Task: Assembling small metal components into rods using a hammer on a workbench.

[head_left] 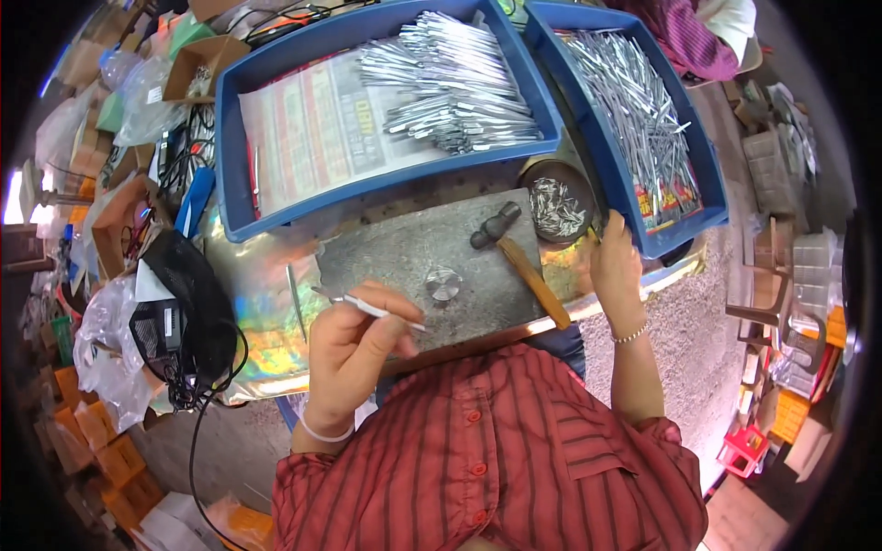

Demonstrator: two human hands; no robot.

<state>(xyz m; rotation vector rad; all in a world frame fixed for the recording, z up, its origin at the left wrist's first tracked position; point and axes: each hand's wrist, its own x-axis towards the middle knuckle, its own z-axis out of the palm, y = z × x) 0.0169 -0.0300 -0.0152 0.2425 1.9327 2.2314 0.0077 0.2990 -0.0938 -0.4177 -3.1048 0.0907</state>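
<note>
My left hand (354, 344) is closed in a pinch around a slender silver metal tool (372, 308), held tilted above the near left of a grey metal block (386, 243). A shiny round disc (444, 285) sits on the block's surface. To its right lies a hammer (525, 271), its dark head on the block and its wooden handle pointing toward me. My right hand (617, 271) is beside a round bowl (531, 179) of small silver metal parts (558, 208), near the corner of a blue tray. Its fingers are curled together; what they hold, if anything, is hidden.
A large blue tray (395, 174) holds a pile of slender metal pieces (459, 92) on printed paper. Another blue tray (657, 243) at right holds more metal pieces (634, 110). One thin metal piece (296, 303) lies left of the block. A black mesh bag (193, 303) and cables crowd the left.
</note>
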